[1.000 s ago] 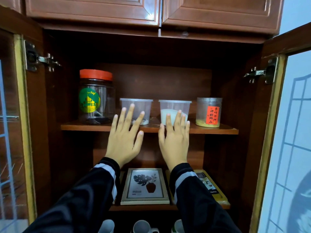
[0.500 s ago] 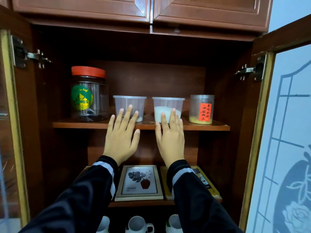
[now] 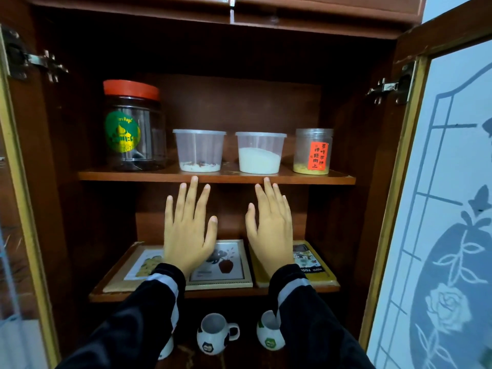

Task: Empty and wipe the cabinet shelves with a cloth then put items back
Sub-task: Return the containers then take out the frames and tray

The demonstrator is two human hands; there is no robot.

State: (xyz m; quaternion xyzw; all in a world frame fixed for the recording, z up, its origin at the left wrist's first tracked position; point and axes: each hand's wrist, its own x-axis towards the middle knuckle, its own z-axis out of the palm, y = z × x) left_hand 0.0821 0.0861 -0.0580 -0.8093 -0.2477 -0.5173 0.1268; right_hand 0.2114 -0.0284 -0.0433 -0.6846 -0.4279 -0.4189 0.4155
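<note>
Both arms reach forward from the near edge, in black sleeves with a white band at each cuff. The left hand (image 3: 187,230) is held flat, back toward the camera, fingers spread and pointing up and away. The right hand (image 3: 271,225), just beside it, is posed the same with fingers closer together, holding nothing.

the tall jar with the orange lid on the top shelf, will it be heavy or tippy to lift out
Probably light: the orange-lidded jar looks nearly empty through its clear wall. Being the tallest thing on the shelf, it may tip if pushed high. Its smooth sides could be slippery.
</note>
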